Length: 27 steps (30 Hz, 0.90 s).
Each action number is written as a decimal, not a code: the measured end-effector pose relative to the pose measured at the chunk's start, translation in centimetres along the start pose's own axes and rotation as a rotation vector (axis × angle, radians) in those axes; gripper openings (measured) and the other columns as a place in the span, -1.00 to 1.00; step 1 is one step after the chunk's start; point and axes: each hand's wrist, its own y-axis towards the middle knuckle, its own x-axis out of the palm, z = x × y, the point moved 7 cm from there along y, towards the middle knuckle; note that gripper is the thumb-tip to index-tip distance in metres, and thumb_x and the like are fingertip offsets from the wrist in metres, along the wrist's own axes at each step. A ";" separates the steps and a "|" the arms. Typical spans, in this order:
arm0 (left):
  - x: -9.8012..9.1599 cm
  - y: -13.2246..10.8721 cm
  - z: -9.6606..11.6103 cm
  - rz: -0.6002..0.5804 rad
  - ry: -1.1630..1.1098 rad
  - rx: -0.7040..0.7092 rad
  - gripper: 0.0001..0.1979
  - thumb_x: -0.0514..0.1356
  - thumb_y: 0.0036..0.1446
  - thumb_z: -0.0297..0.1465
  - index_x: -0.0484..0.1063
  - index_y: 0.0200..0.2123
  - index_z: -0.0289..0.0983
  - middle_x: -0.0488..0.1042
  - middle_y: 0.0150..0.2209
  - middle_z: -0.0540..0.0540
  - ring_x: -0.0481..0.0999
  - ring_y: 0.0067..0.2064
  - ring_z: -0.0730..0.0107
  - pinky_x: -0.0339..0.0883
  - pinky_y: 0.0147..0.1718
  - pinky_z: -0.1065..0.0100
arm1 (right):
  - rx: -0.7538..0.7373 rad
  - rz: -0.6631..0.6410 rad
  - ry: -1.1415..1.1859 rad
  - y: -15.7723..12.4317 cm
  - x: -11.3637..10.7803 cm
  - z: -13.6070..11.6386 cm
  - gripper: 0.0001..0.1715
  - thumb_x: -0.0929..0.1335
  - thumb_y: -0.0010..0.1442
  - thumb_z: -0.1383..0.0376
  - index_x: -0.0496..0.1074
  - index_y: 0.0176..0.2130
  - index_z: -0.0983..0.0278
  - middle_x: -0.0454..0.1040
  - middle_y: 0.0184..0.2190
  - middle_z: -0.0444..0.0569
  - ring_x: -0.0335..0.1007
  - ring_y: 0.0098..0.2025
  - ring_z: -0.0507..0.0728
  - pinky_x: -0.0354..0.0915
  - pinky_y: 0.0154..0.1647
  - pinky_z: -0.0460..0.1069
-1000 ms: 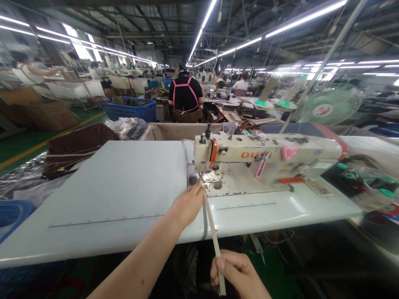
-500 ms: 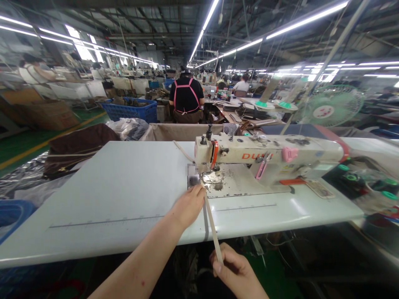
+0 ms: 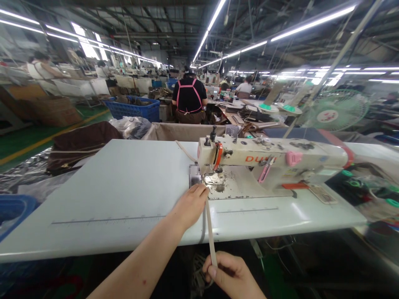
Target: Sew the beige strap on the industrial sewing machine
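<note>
A cream sewing machine (image 3: pixel 268 160) stands on a white table (image 3: pixel 118 191). A narrow beige strap (image 3: pixel 210 232) runs from under the machine's needle toward me and over the table's front edge. My left hand (image 3: pixel 190 205) rests on the table with its fingertips pressing the strap just in front of the needle plate. Below the table edge, my right hand (image 3: pixel 232 276) pinches the strap's lower part between thumb and fingers and holds it taut. More of the strap trails away behind the machine's head.
A person in a black top with pink apron straps (image 3: pixel 188 97) sits with their back to me beyond the table. A blue crate (image 3: pixel 134 109) and brown fabric (image 3: pixel 82 141) lie at the left. A green fan (image 3: pixel 336 110) and thread cones are at the right.
The strap has fed further through the machine, so the length in front is shorter. My right hand has shifted left and up along it. My left hand has stayed at the needle plate.
</note>
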 end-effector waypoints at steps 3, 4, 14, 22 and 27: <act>0.1 0.0 -0.4 0.044 -0.027 -0.014 -0.68 0.10 0.41 -0.51 0.41 0.18 -0.30 0.50 0.20 -0.23 0.49 0.26 0.14 0.30 0.37 0.12 | -0.014 -0.064 -0.055 0.2 0.4 -0.7 -0.51 0.53 0.17 -0.14 0.73 -0.35 0.23 0.55 -0.44 -0.04 0.46 -0.33 0.14 0.35 -0.22 0.03; 0.1 0.0 -0.6 0.060 -0.030 -0.031 -0.71 0.09 0.43 -0.49 0.43 0.16 -0.30 0.51 0.21 -0.24 0.51 0.26 0.15 0.31 0.36 0.11 | -0.013 -0.095 -0.073 0.2 0.5 -0.8 -0.51 0.53 0.17 -0.13 0.74 -0.36 0.23 0.55 -0.44 -0.04 0.46 -0.33 0.14 0.34 -0.23 0.02; 1.2 0.2 -2.4 0.023 0.072 -0.141 -0.65 0.08 0.42 -0.50 0.44 0.20 -0.29 0.52 0.27 -0.26 0.50 0.31 0.11 0.35 0.30 0.01 | -0.031 -0.106 -0.169 -0.2 -1.0 -1.5 -0.51 0.49 0.24 -0.12 0.73 -0.30 0.24 0.63 -0.41 0.00 0.53 -0.30 0.18 0.39 -0.17 0.05; -0.6 0.2 -6.4 -0.154 0.221 -0.242 -0.55 0.03 0.34 -0.61 0.46 0.21 -0.29 0.53 0.25 -0.25 0.52 0.26 -0.04 0.35 0.25 -0.10 | -0.064 0.058 -0.198 -0.6 -4.6 -1.2 -0.44 0.53 0.21 -0.08 0.66 0.10 0.13 0.68 0.07 0.15 0.55 0.15 0.39 0.39 0.26 0.22; -0.3 -1.5 -6.9 -0.188 0.140 -0.258 -0.50 -0.02 0.36 -0.61 0.38 0.30 -0.31 0.42 0.36 -0.28 0.44 0.34 0.07 0.33 0.28 0.04 | -0.053 0.196 -0.063 -0.6 -6.6 -1.3 -0.42 0.57 0.11 -0.13 0.67 -0.02 0.16 0.69 -0.19 0.04 0.59 -0.08 0.28 0.46 0.06 0.10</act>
